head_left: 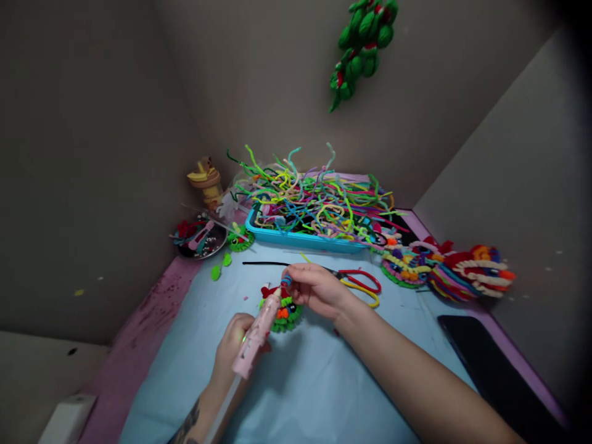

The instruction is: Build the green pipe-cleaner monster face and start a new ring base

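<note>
Glue gun (256, 338), pink: held in the left hand (231, 339), fingers wrapped about its handle, above the middle of the surface. Long axis slanted from near left to far right; nozzle (278, 292) directed far and slightly right; pale glue stick (225, 408) projecting from the near end.

Blue-striped piece (287, 280): pinched in the right hand (318, 288) just beside the nozzle; contact cannot be told.

Green fuzzy figure (287, 320): partly hidden beneath both.

Scissors (361, 281), red-and-yellow handled: laid right of the figure.

Blue tray (305, 239), heaped with coloured fuzzy stems (319, 200): set at the far side.

Surface: covered by a light blue sheet (356, 388), pink border (139, 345) exposed at left.

Room: enclosed by grey walls (259, 80); green ornament (365, 37) hung on the far one.
</note>
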`<state>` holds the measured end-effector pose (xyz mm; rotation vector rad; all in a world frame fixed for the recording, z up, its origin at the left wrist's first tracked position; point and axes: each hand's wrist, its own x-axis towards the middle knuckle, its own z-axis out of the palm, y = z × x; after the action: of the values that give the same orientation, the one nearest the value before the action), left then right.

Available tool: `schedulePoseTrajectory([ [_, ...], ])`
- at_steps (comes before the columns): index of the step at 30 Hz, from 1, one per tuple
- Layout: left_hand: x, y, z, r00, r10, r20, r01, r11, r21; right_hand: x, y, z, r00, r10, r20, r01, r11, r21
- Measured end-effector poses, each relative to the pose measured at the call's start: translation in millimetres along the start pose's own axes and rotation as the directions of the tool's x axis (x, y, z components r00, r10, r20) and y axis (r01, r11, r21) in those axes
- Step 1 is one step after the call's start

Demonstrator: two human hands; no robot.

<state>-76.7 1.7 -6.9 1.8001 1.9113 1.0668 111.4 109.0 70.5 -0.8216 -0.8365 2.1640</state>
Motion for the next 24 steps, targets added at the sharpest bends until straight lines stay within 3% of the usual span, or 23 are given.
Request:
schedulePoseTrajectory([
  [14, 1, -2, 0, 1.0, 0.006, -0.014, -0.007, 0.998, -0.063, 0, 0, 1, 1.0, 0.026, 0.018, -0.026, 1.0, -0.003],
  [24, 0, 24, -10, 0.997, -0.067, 0.033, 0.071, 0.99, -0.124, 0, 3, 1, 0.999, 0.014, 0.034, -0.015, 1.0, 0.027],
])
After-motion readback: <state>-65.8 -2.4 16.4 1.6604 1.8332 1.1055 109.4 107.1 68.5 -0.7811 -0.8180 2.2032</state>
